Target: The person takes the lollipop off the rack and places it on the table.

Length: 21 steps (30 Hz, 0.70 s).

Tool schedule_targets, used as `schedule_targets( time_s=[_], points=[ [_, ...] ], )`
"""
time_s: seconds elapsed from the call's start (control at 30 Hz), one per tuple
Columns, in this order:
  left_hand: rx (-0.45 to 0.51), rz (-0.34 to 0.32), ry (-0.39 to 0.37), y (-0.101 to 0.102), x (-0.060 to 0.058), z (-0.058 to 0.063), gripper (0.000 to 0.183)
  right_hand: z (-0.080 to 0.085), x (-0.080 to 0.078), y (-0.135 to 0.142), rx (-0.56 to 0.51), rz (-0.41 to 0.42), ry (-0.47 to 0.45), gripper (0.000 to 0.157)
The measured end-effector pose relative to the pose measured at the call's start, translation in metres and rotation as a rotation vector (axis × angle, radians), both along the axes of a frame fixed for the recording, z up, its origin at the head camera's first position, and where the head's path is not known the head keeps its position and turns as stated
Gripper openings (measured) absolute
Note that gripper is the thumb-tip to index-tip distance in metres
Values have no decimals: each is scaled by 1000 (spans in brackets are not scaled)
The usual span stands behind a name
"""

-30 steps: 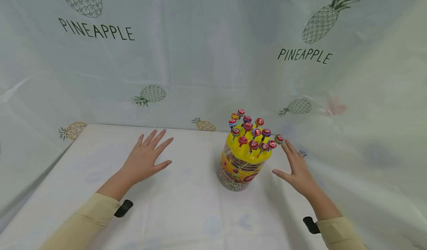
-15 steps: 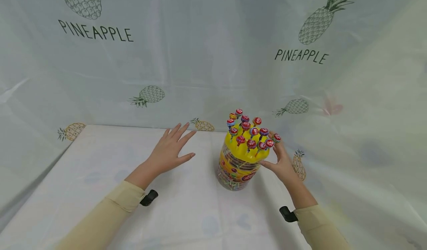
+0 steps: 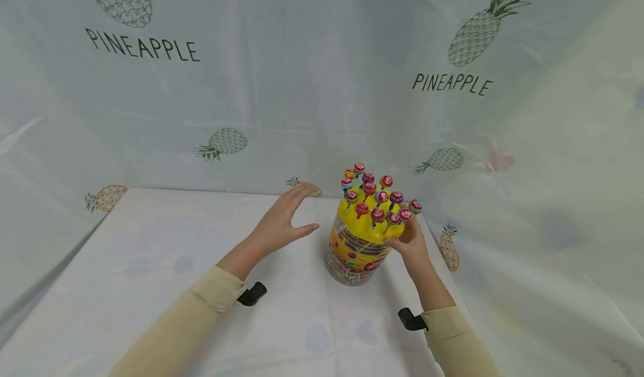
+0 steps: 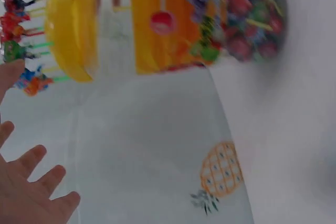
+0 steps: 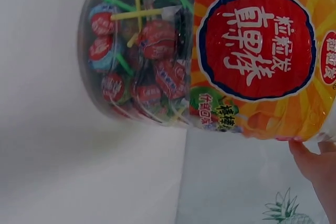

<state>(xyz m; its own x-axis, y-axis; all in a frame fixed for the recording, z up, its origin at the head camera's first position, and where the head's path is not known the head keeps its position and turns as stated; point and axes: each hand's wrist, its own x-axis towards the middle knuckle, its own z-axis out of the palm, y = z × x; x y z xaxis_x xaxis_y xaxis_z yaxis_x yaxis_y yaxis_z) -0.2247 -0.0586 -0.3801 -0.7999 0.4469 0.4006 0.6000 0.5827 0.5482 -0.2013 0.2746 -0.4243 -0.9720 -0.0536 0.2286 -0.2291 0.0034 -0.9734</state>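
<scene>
A clear plastic lollipop jar (image 3: pixel 354 254) with a yellow lid (image 3: pixel 369 227) stands on the white-covered table. Lollipops (image 3: pixel 369 189) stick up from the lid, and more loose ones (image 5: pixel 157 40) show through the jar's clear base. My right hand (image 3: pixel 413 248) holds the jar's right side near the lid, thumb on the near side and fingers partly hidden behind. In the right wrist view, fingertips (image 5: pixel 300 153) touch the jar by its orange label (image 5: pixel 257 114). My left hand (image 3: pixel 279 223), fingers spread, is apart from the jar on its left; the left wrist view shows it too (image 4: pixel 37 187).
A white cloth (image 3: pixel 166 254) covers the table. Behind it hangs a pale curtain (image 3: pixel 312 86) printed with pineapples, which also comes down close along the table's right side. Black wrist cameras (image 3: pixel 252 294) sit on both sleeves.
My right hand has moved left to the jar and now holds its side. My left hand has moved right toward the jar. The jar itself stays in place.
</scene>
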Motion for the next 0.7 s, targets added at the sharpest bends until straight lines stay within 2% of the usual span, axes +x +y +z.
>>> schedule_targets(
  time_s=[0.13, 0.23, 0.47, 0.6, 0.7],
  points=[
    [210, -43, -104, 17, 5, 10, 67, -2, 0, -1, -11, -4, 1, 82],
    [309, -80, -145, 29, 8, 18, 59, -5, 0, -1, -8, -21, -2, 81],
    [390, -121, -202, 45, 11, 27, 45, -10, -2, -5, -56, -35, 62, 76],
    [406, -150, -234, 52, 10, 25, 39, -13, -3, -6, -101, -28, 95, 74],
    [402, -169, -249, 57, 9, 23, 38, -15, -3, -8, -118, -42, 82, 75]
  ],
)
